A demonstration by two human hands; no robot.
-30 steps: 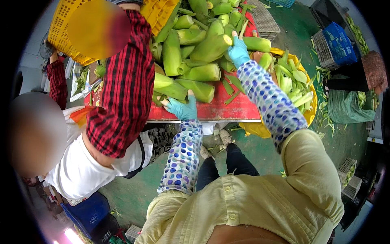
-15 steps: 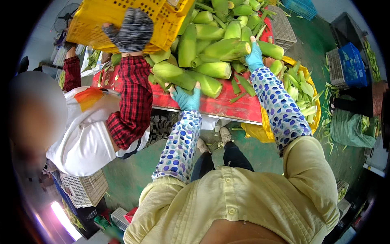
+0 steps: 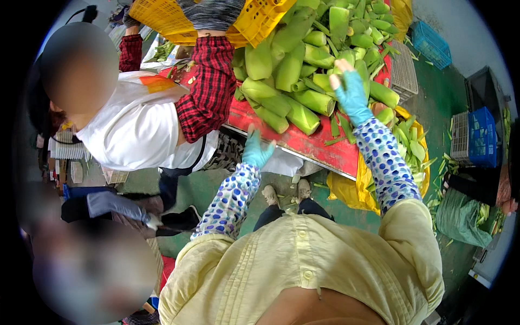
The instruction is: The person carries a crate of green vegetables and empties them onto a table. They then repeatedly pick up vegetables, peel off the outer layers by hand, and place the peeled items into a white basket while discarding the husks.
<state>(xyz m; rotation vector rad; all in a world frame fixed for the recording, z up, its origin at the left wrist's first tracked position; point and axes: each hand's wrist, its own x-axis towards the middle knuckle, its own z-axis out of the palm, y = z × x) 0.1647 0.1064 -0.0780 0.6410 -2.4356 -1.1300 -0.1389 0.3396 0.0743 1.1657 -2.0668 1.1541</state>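
Note:
A large heap of green, husk-covered corn ears (image 3: 314,103) lies on a red table (image 3: 327,145). My left hand (image 3: 257,151), in a light blue glove with bare fingertips, hangs at the table's near edge. Its fingers are spread and hold nothing; the nearest ears lie just beyond it. My right hand (image 3: 352,98), gloved alike, is over the heap's right side with fingers stretched out. I cannot tell whether it touches the ears beneath. At the heap's left, a co-worker's hand in a grey striped glove (image 3: 211,13) holds a tilted yellow crate (image 3: 260,24).
The co-worker in a red checked sleeve (image 3: 208,89) stands close on my left. Another person (image 3: 116,208) is behind, lower left. A yellow sack of husks (image 3: 346,192) stands at the table's right corner. Grey (image 3: 403,73) and blue crates (image 3: 430,46) stand farther right.
My left hand has let go of the corn and drawn back to the table edge. My right hand has come off an ear's end. The co-worker's yellow crate has moved away from me.

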